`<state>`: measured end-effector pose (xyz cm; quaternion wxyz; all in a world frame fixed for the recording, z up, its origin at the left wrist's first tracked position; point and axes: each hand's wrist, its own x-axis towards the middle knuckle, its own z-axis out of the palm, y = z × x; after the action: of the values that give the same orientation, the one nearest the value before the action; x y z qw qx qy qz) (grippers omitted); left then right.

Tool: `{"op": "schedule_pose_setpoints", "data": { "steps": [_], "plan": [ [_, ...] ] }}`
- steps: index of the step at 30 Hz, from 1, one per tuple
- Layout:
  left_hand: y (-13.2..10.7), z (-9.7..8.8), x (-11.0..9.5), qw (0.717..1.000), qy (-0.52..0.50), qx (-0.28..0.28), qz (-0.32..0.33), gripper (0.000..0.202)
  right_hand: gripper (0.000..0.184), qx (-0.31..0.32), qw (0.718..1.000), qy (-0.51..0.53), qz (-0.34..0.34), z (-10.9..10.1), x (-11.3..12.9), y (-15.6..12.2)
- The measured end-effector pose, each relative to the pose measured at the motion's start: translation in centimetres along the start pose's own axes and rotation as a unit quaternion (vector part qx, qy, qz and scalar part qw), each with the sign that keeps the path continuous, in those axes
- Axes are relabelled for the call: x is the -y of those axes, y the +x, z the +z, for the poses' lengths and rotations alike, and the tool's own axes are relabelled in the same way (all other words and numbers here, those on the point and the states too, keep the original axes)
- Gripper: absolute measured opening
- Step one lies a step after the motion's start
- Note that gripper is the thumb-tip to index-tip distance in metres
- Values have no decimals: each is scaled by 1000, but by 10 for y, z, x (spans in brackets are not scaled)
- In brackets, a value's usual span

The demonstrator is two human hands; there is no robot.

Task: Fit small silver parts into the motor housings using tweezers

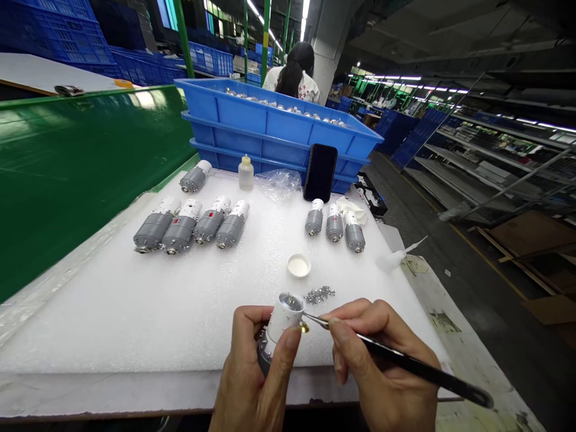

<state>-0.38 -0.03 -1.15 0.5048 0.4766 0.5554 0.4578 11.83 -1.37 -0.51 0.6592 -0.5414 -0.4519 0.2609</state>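
Note:
My left hand [263,366] is closed around a white-and-grey cylindrical model [282,315], which looks like a small spacecraft. The model is tilted, its round silvery end facing up, and my fingers hide much of the grey part. A small gold-coloured piece [304,327] shows at its side by my thumb. Pinched in my right hand [378,360] are black-handled tweezers [405,360], their metal tips at the model's white rim. Whether the tips grip anything is too small to tell. Just beyond lie a pile of tiny silver parts [319,294] and a small white dish [299,266].
Several similar models [180,228] stand at left, more models [335,225] at right. Behind are a dropper bottle [246,174], clear plastic [279,183], a phone [320,173] and stacked blue bins [270,129]. White foam [157,312] covers the table. A person [294,72] sits beyond.

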Motion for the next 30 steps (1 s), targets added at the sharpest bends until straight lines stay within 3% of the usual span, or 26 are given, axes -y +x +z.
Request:
{"op": "schedule_pose_setpoints", "data": {
  "steps": [6,12,15,18,21,26,30],
  "plan": [
    [-1,0,-4,999,36,-33,4,18,22,-3,999,48,25,5,0,0],
    [4,-5,-6,999,20,-44,0,16,17,97,994,46,20,-7,4,10],
    [11,-16,-6,990,-86,12,-112,31,14,89,995,41,28,-17,-5,16],
    [17,-27,-8,940,-234,81,-233,45,18,76,995,-53,22,-27,-20,23],
    [18,-31,-10,917,-289,104,-253,40,18,93,988,-117,21,-30,-36,27],
    [17,-26,-10,882,-344,89,-311,34,16,112,982,-151,23,-22,-48,31],
    [18,-22,-5,888,-345,86,-291,45,19,117,978,-166,44,-17,-50,35]
  ]
}}
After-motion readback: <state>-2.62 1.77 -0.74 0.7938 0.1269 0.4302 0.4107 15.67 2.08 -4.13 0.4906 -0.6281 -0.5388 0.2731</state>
